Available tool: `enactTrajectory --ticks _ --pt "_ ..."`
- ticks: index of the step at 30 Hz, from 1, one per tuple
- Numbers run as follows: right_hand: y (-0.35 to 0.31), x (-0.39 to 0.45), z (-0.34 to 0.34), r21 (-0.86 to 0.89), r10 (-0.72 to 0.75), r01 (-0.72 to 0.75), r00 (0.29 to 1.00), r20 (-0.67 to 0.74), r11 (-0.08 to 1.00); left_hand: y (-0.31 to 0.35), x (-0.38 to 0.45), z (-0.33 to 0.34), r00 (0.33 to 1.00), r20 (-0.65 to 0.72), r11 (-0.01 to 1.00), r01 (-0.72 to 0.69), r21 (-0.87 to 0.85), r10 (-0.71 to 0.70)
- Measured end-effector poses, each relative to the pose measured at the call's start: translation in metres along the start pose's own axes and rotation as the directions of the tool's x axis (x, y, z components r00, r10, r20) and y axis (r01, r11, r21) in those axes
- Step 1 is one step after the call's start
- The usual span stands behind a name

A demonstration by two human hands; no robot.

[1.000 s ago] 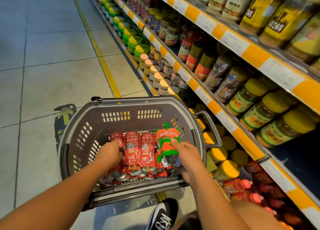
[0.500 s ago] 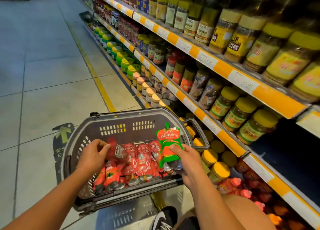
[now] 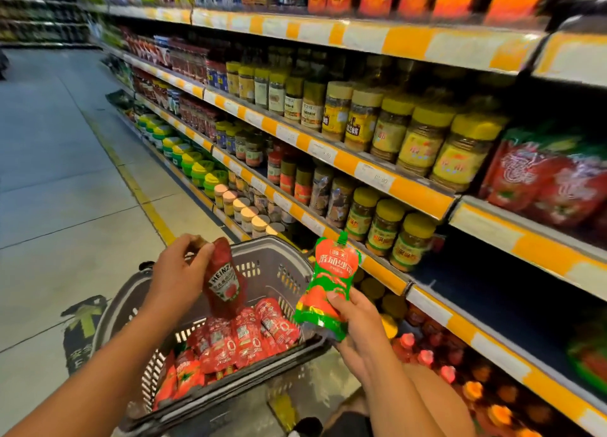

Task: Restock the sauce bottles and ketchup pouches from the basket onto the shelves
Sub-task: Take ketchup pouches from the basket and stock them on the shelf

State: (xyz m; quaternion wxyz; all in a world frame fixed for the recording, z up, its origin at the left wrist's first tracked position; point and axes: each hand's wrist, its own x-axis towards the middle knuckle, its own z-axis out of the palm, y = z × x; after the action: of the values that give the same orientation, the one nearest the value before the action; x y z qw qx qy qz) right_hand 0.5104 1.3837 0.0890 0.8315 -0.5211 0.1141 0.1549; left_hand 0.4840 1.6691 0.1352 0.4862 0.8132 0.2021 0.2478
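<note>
Shelves (image 3: 371, 177): steel tiers, orange-edged, packed with lidded jars; dark gap at lower right.
Basket (image 3: 272, 259): grey slotted plastic, glossy red pouches heaped along its near edge.
Change: both pouches now lifted clear, ready for shelving.
Left hand (image 3: 174, 279): pinches soft Heinz pouch (image 3: 223, 279) by its top.
Right hand (image 3: 358, 318): grips green-trimmed pouch (image 3: 331, 279), upright.

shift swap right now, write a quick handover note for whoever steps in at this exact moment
Left hand: grips the Heinz ketchup pouch by its top, lifted above the basket.
Right hand: holds the red-and-green pouch upright, beside the basket near the shelf edge.
Basket: a row of red pouches lies inside.
Done: two pouches picked out; neither is on a shelf.
Left: shelve both, then the rest. Similar red pouches stand on the shelf to the upper right, a likely spot.
</note>
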Motion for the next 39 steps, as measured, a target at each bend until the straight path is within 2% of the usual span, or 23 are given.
enactTrajectory --ticks 4,7,11,17,21,25,30,33,39 --pt "-0.016 -0.025 -0.029 0.055 -0.071 0.072 0.997 -0.025 0.996 0.039 -0.007 0.013 0.995 0.009 0.968 0.096 -0.233 -0.096" --pt "-0.025 -0.049 -0.053 0.107 -0.098 0.105 0.993 -0.070 0.989 0.067 -0.019 0.028 0.990 0.082 0.908 0.138 -0.395 -0.115" --pt "-0.045 -0.084 -0.084 0.150 -0.127 0.145 0.984 -0.123 0.978 0.111 -0.041 0.056 0.976 0.208 0.847 0.166 -0.504 -0.067" --pt "-0.073 -0.133 -0.156 0.164 -0.135 0.190 0.945 -0.299 0.968 0.165 -0.078 0.114 0.921 0.389 0.768 0.265 -0.583 -0.022" --pt "-0.088 -0.158 -0.209 0.087 -0.158 0.219 0.878 -0.452 0.972 0.184 -0.115 0.159 0.855 0.516 0.710 0.398 -0.581 -0.058" --pt "-0.102 -0.178 -0.258 -0.029 -0.158 0.168 0.833 -0.530 0.985 0.190 -0.150 0.210 0.783 0.617 0.708 0.482 -0.517 -0.082" --pt "-0.115 -0.192 -0.304 -0.227 -0.295 0.196 0.752 -0.589 0.954 0.198 -0.181 0.272 0.717 0.689 0.697 0.549 -0.461 -0.109" --pt "-0.124 -0.188 -0.321 -0.260 -0.324 0.204 0.718 -0.616 0.944 0.206 -0.188 0.305 0.700 0.702 0.698 0.568 -0.437 -0.131" --pt "-0.138 -0.180 -0.350 -0.373 -0.408 0.203 0.662 -0.629 0.905 0.227 -0.184 0.363 0.712 0.687 0.698 0.567 -0.437 -0.148"
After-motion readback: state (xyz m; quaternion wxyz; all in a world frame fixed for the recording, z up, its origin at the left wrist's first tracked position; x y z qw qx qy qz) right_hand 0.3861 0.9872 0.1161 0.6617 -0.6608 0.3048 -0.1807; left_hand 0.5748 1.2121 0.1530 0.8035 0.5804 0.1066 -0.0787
